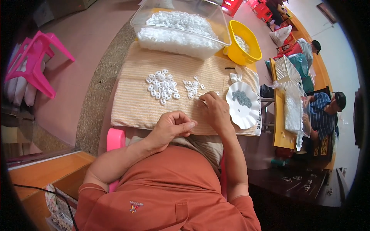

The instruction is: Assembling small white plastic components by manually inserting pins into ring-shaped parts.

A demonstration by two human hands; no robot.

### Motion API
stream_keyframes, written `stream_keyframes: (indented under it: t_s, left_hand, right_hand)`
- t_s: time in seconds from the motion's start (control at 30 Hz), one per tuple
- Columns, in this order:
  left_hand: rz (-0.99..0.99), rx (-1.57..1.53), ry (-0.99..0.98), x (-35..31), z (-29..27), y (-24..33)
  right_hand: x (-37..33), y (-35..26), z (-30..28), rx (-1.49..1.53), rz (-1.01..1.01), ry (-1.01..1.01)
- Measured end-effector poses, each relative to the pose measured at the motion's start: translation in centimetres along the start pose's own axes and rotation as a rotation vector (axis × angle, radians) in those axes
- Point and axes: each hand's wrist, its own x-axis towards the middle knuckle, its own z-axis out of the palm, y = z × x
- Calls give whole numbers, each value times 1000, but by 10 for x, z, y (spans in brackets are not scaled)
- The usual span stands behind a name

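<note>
My left hand [172,128] is curled above the near edge of a striped towel [131,104], thumb pressed to its fingers. Whatever it may hold is too small to make out. My right hand [216,111] reaches down to the towel, fingertips closed together beside a cluster of small white plastic pieces [191,87]. I cannot tell whether a piece is between them. Left of that cluster lies a pile of larger white oval pieces with holes [162,85]. To the right, a white scalloped plate [236,117] bears small grey-green bits [242,99].
Behind the towel stand a clear plastic bin [216,40] full of white pieces and a yellow basin [246,57]. A pink stool [36,63] is at the left. Another person [323,115] sits at a table on the right with a clear container [295,115].
</note>
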Motion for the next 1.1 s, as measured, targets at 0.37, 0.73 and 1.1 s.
stream_keyframes:
  t_s: [0.37, 0.73, 1.1]
  left_hand:
    - [2, 17, 23, 0, 0, -1]
    - [-14, 11, 42, -1, 0, -1]
    - [-8, 14, 27, -1, 3, 1]
  right_hand:
    - [-7, -14, -6, -58, 41, -77]
    - [-11, -16, -2, -6, 61, -47]
    - [-10, -15, -4, -20, 99, -112]
